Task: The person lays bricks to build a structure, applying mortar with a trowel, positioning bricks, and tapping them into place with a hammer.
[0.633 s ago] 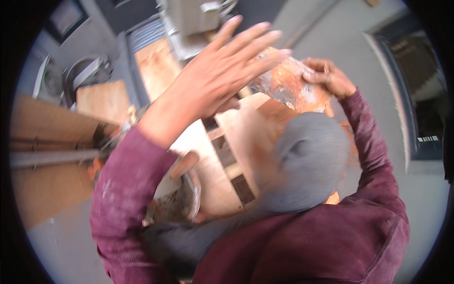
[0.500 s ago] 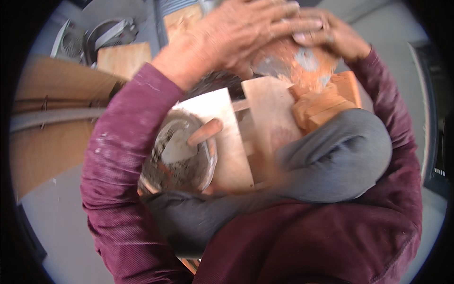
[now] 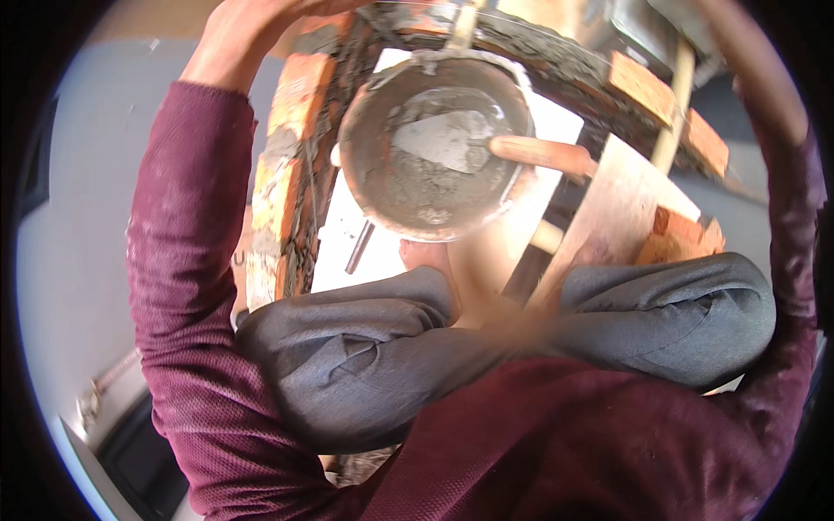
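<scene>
My left hand (image 3: 278,10) is at the top edge, above the left brick row; its fingers are mostly cut off, so their pose and any hold cannot be told. Of my right arm, only the bare forearm (image 3: 751,74) shows at the upper right; the hand lies beyond the frame. Between the two arms stands a round bucket (image 3: 352,165) with wet grey mortar (image 3: 417,187) inside. A trowel (image 3: 443,139) rests in it, its blade on the mortar and its wooden handle (image 3: 543,154) over the right rim. Neither hand touches the trowel.
Brickwork with mortar (image 3: 295,95) runs along the left and across the back. The bucket stands on a pale board (image 3: 334,252); another plank (image 3: 608,204) slants beside it. Loose bricks (image 3: 673,239) lie near my right knee. A metal container (image 3: 638,39) sits at the back right.
My hands, overlapping above an orange brick piece before, have moved apart to the top edge and beyond. The view has shifted, and the bucket now appears higher and more central.
</scene>
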`<state>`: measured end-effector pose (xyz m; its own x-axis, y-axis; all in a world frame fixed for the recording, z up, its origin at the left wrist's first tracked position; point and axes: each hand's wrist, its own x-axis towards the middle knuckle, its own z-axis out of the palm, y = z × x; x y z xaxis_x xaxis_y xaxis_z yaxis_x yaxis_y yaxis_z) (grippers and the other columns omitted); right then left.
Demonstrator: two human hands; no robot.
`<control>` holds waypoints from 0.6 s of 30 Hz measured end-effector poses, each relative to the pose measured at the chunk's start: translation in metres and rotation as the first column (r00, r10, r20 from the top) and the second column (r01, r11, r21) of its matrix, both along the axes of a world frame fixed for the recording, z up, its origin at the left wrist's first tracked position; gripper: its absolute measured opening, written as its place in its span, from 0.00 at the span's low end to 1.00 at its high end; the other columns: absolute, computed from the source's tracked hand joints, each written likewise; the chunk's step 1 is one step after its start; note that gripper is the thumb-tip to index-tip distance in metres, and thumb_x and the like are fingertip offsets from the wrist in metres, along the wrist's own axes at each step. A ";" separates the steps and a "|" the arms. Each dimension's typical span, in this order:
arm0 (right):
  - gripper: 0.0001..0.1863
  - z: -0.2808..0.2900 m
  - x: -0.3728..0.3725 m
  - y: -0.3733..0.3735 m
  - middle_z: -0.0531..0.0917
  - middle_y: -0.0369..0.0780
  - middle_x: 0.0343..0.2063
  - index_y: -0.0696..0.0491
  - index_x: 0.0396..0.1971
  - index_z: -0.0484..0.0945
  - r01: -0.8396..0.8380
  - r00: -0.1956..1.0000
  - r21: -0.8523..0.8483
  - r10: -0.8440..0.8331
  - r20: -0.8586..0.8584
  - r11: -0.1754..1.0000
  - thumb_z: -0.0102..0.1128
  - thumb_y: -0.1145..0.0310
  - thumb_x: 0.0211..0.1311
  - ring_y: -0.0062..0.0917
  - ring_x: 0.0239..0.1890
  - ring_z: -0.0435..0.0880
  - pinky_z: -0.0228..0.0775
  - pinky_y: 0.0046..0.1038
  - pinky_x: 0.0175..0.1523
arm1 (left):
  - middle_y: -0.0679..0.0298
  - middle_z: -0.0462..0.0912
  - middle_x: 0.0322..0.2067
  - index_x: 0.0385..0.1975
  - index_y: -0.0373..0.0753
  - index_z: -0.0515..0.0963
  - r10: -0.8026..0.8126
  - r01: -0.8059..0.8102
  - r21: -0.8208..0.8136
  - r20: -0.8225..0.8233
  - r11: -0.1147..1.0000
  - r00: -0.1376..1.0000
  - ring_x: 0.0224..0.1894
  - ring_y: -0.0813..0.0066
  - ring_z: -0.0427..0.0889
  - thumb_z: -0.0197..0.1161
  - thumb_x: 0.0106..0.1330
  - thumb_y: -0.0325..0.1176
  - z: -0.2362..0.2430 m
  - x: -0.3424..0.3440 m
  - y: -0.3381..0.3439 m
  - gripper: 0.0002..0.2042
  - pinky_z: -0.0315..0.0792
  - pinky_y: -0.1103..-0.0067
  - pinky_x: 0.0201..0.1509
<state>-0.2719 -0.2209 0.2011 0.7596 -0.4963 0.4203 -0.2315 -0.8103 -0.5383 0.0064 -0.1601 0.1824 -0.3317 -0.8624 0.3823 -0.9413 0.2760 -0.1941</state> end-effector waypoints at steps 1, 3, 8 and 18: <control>0.19 -0.017 0.022 0.022 0.83 0.43 0.43 0.56 0.50 0.79 -0.174 0.981 0.143 0.183 -0.056 0.974 0.63 0.67 0.59 0.29 0.46 0.83 0.76 0.28 0.52 | 0.46 0.71 0.51 0.67 0.31 0.60 0.135 -0.135 0.053 -0.005 0.989 0.991 0.57 0.50 0.69 0.73 0.36 0.41 0.003 0.019 0.024 0.51 0.64 0.61 0.64; 0.17 -0.045 0.051 0.073 0.82 0.46 0.43 0.56 0.45 0.79 -0.635 0.771 -0.201 0.599 -0.215 0.746 0.63 0.71 0.53 0.37 0.46 0.82 0.76 0.33 0.51 | 0.45 0.71 0.52 0.67 0.31 0.60 0.195 -0.197 0.007 -0.182 0.980 0.964 0.58 0.48 0.69 0.73 0.35 0.41 0.008 0.022 0.018 0.51 0.64 0.61 0.65; 0.08 -0.150 0.182 0.269 0.84 0.48 0.38 0.60 0.29 0.82 -0.548 0.334 0.656 0.855 -0.396 0.518 0.53 0.76 0.57 0.40 0.42 0.84 0.76 0.37 0.49 | 0.42 0.72 0.55 0.65 0.30 0.62 0.448 -0.459 0.048 -0.332 0.887 0.830 0.61 0.45 0.69 0.74 0.35 0.42 0.000 0.069 0.058 0.50 0.65 0.60 0.66; 0.12 -0.363 0.204 0.318 0.78 0.34 0.43 0.43 0.41 0.82 -0.551 0.610 0.043 0.437 -0.661 0.833 0.55 0.65 0.59 0.27 0.54 0.73 0.60 0.43 0.55 | 0.48 0.78 0.49 0.56 0.35 0.71 0.457 -0.455 0.126 -0.469 0.882 0.756 0.54 0.53 0.78 0.75 0.40 0.38 0.010 0.087 0.082 0.37 0.70 0.66 0.60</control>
